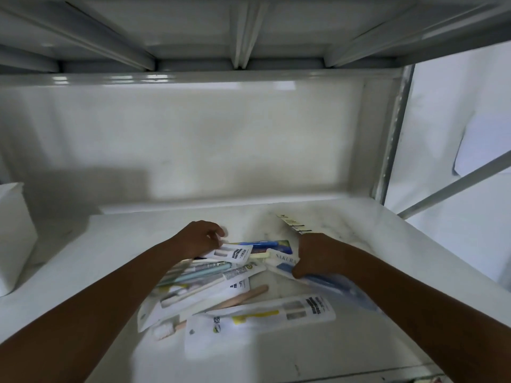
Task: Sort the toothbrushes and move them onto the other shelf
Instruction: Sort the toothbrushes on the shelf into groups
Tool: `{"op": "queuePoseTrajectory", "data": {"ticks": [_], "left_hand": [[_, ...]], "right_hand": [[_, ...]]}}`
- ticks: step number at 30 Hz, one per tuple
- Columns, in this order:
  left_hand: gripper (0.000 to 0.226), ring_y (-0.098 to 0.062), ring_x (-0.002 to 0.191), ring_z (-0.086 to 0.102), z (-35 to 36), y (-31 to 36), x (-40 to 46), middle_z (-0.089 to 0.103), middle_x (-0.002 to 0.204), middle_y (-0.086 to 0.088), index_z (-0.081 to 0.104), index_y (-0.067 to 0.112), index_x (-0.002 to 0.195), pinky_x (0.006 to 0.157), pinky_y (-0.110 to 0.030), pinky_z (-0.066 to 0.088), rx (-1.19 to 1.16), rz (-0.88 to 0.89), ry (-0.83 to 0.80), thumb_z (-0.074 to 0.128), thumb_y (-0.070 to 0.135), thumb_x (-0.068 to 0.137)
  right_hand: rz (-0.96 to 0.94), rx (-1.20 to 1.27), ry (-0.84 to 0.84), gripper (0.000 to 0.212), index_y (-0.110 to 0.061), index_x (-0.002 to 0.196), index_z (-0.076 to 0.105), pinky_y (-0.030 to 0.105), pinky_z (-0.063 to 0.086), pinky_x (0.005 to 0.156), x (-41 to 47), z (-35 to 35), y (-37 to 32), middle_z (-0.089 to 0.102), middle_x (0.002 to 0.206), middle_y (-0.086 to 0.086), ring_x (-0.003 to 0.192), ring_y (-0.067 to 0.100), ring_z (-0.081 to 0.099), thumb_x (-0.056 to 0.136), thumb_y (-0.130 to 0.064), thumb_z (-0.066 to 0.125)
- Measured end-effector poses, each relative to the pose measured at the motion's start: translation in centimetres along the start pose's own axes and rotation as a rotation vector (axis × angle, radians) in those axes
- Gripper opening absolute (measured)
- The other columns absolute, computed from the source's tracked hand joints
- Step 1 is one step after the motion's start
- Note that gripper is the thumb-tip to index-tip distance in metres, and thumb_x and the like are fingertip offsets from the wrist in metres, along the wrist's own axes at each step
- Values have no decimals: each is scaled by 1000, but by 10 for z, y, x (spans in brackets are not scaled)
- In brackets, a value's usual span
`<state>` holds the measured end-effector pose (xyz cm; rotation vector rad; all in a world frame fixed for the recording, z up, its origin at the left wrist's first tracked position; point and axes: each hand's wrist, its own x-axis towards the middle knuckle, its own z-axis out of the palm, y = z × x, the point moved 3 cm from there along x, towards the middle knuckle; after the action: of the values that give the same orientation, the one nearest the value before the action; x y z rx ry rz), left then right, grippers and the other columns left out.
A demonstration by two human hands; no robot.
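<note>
A loose pile of packaged toothbrushes (221,283) lies on the white shelf (345,349), along with a bare wooden toothbrush (243,297) and a white pack with a yellow-handled brush (262,316) at the front. My left hand (199,239) pinches the edge of a white toothbrush pack (235,252) at the back of the pile. My right hand (318,255) grips a long white pack with a blue toothbrush (287,265), marked SAKURA; one end sticks up past the hand with a barcode strip (293,223).
A white box (13,236) stands at the shelf's left edge. The shelf's white back wall (193,139) rises behind the pile, and the underside of the shelf above (249,31) is overhead. A metal upright (392,134) and a diagonal brace (456,186) stand on the right.
</note>
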<state>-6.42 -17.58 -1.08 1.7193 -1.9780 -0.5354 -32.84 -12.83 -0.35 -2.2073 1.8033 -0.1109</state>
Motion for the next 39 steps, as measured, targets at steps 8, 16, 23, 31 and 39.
{"op": "queuePoseTrajectory", "data": {"ticks": [8, 16, 23, 31, 39], "left_hand": [[29, 6, 71, 61, -5, -1, 5, 63, 85, 1, 69, 13, 103, 74, -15, 47, 32, 122, -100, 58, -7, 84], [52, -17, 77, 58, 1, -11, 6, 67, 76, -2, 66, 27, 69, 61, -7, 41, -30, 196, -15, 45, -20, 78], [55, 0, 89, 66, 2, -16, 2, 70, 82, 23, 69, 44, 73, 88, -28, 51, 15, 206, 31, 55, -9, 80], [70, 26, 85, 54, 7, -18, 1, 53, 81, 56, 60, 66, 68, 73, 2, 39, -5, 200, 10, 53, -1, 88], [39, 25, 86, 56, 10, -29, 4, 58, 84, 51, 70, 30, 90, 84, -9, 45, 1, 243, 9, 54, -5, 87]], "right_hand": [[59, -73, -80, 43, -15, 117, 63, 21, 48, 66, -20, -53, 27, 61, 104, -1, 93, 18, 60, 79, -33, 75], [196, 159, 104, 33, -1, 108, 69, 28, 43, 77, 33, -95, 52, 68, 99, 13, 85, 23, 61, 94, -28, 56], [247, 195, 114, 24, -8, 77, 55, 24, 40, 66, 97, -49, 47, 52, 67, 1, 60, 11, 50, 91, -26, 59], [166, -12, 163, 45, -12, 125, 58, 37, 39, 101, 109, -21, 35, 52, 130, 11, 122, 28, 47, 92, -43, 55], [-392, -299, -27, 38, -17, 122, 62, 33, 39, 94, 81, 8, -34, 60, 123, 6, 115, 23, 56, 92, -39, 55]]}}
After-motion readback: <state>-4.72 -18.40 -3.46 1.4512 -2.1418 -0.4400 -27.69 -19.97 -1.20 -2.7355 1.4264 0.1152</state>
